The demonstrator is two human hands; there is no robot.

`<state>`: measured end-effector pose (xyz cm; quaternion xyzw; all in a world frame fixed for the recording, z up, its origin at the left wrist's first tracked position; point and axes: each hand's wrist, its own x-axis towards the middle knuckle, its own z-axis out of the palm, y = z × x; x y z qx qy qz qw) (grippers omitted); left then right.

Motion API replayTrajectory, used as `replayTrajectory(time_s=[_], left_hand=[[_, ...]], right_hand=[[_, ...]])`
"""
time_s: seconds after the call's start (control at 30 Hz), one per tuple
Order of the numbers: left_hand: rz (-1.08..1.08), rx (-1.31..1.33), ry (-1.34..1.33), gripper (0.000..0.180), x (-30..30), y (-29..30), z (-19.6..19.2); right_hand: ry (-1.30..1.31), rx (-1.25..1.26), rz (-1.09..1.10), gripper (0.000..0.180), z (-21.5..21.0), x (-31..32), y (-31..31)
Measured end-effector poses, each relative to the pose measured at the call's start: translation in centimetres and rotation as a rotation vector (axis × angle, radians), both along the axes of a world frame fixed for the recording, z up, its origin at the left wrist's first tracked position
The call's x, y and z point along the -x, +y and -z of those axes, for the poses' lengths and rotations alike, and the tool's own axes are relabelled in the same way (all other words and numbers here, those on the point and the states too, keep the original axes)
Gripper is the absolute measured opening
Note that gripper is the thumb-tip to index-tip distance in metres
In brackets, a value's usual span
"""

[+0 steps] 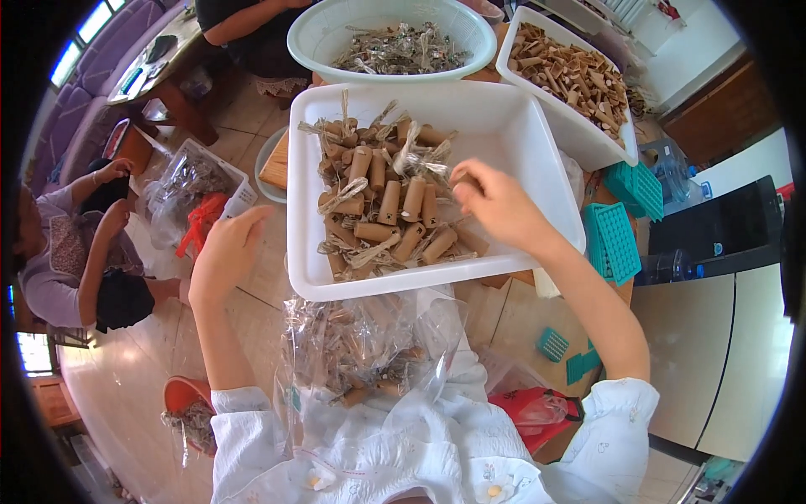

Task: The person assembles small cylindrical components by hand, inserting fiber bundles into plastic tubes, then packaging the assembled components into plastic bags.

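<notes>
One plastic bag (369, 344), two hands (495, 202).

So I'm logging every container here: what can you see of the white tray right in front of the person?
The white tray is rectangular, plastic-looking, with raised walls and rounded corners. A heap of brown paper tubes tied with straw-like fibre fills its left half; its right half is bare. The right hand reaches into it at the heap.

Ahead of you sit a round bowl (323, 34) of silvery scraps and a white bin (579, 134) of brown pieces. Teal grids (611, 242) lie to your right; a seated person (63, 252) is on your left.
</notes>
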<state>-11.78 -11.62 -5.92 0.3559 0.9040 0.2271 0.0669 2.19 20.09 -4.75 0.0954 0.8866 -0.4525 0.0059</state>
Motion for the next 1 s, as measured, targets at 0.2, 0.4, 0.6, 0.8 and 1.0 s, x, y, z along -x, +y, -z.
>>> replayTrajectory(time_s=[0.2, 0.4, 0.6, 0.8, 1.0], left_hand=[[-0.134, -0.363, 0.077, 0.024, -1.1, 0.5, -2.4], [-0.047, -0.384, 0.230, 0.025, -4.5, 2.8, -5.6], [0.262, -0.234, -0.052, 0.012, -6.2, 8.0, -7.8], [-0.313, 0.174, 1.046, 0.022, 2.9, 8.5, -7.4], [0.070, -0.393, -0.354, 0.022, 16.8, 5.5, -6.7]], right_hand=[[0.583, 0.338, 0.184, 0.018, -2.1, -0.9, 0.6], [0.709, 0.433, 0.095, 0.024, -3.9, -1.2, 0.6], [0.716, 0.560, -0.084, 0.028, -5.3, -0.4, 0.5], [0.726, 0.824, -0.188, 0.030, -6.1, 1.1, 1.2], [0.616, 1.130, -0.427, 0.028, -7.4, 4.2, 2.5]])
